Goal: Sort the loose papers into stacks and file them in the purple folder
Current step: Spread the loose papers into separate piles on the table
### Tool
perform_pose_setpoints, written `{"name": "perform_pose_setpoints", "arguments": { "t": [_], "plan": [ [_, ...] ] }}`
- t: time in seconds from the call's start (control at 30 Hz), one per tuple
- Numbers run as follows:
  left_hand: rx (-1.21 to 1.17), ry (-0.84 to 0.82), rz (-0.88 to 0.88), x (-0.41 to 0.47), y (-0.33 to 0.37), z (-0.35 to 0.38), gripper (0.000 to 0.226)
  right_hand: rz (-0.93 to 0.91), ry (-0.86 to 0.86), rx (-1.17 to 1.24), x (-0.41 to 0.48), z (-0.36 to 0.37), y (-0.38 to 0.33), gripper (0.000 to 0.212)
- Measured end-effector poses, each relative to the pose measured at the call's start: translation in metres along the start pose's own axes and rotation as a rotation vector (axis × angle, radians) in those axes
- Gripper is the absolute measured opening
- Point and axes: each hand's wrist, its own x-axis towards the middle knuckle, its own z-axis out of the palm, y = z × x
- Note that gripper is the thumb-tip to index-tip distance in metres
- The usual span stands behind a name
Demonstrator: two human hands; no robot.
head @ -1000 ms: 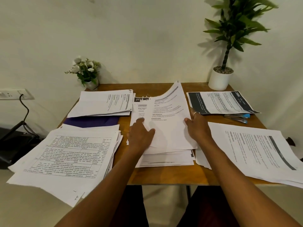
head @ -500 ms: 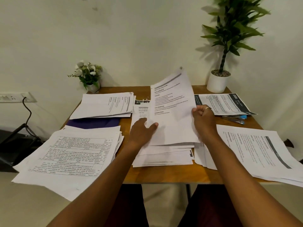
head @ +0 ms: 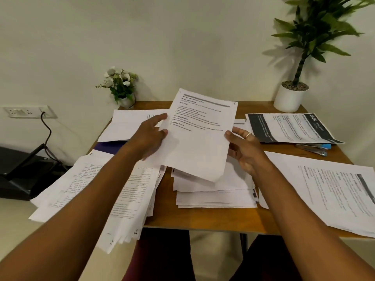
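Aloft, thin printed rectangular sheet [head: 199, 147], fingers of left hand [head: 149, 136] and right hand [head: 246, 154] pinching its edges

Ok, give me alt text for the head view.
The left hand and right hand hold a printed sheet above the middle paper stack on a wooden table. A purple folder peeks out from under the far-left stack; a potted plant stands at the back right.

Wide-angle view from the person's head, looking forward and down across a wooden table [head: 164, 209], close over its near edge, wall [head: 182, 47] filling the upper frame, left forearm [head: 91, 199] and right forearm [head: 304, 220] entering from lower corners.
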Motion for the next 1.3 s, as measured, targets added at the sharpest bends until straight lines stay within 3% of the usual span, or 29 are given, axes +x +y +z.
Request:
{"name": "perform_pose_setpoints", "arguments": {
  "t": [0.17, 0.33, 0.5, 0.6, 0.73, 0.8, 0.87, 0.93, 1.0, 1.17, 1.3],
  "plan": [
    [-0.067, -0.07, -0.037, 0.002, -0.013, -0.007, 0.055, 0.057, -0.045, 0.036, 0.008, 0.023, 0.009, 0.033],
    [0.064, -0.103, -0.049, 0.024, -0.025, -0.044, 0.019, 0.031, 0.015, 0.044, 0.024, 0.032, 0.004, 0.028],
    [0.502, -0.157, 0.019, 0.067, -0.021, -0.095, 0.026, 0.019, 0.036, -0.084, 0.036, 0.047, 0.0, 0.051],
    [0.621, -0.056, 0.053, 0.093, -0.02, -0.105, 0.022, 0.016, 0.046, -0.148, 0.045, 0.068, 0.009, 0.044],
    [0.694, 0.256, 0.273, 0.103, -0.024, -0.092, 0.033, 0.06, 0.098, -0.092, 0.061, 0.105, 0.026, 0.026],
    [0.656, 0.123, 0.375, 0.096, -0.029, -0.074, 0.051, 0.067, 0.142, -0.091, 0.07, 0.122, 0.033, 0.022],
    [0.641, -0.073, 0.357, 0.087, -0.037, -0.054, 0.079, 0.08, 0.163, -0.08, 0.075, 0.136, 0.04, 0.022],
    [0.746, -0.171, 0.317, 0.081, -0.051, -0.039, 0.093, 0.112, 0.171, -0.046, 0.077, 0.145, 0.045, 0.027],
    [0.849, -0.19, 0.307, 0.078, -0.065, -0.029, 0.085, 0.122, 0.164, -0.044, 0.078, 0.149, 0.05, 0.03],
    [0.777, -0.106, 0.322, 0.078, -0.09, -0.027, 0.038, 0.196, 0.047, -0.071, 0.073, 0.146, 0.053, 0.02],
    [0.81, -0.162, 0.255, 0.082, -0.111, -0.032, 0.039, -0.009, 0.035, -0.453, 0.06, 0.115, 0.048, 0.016]
  ]
}}
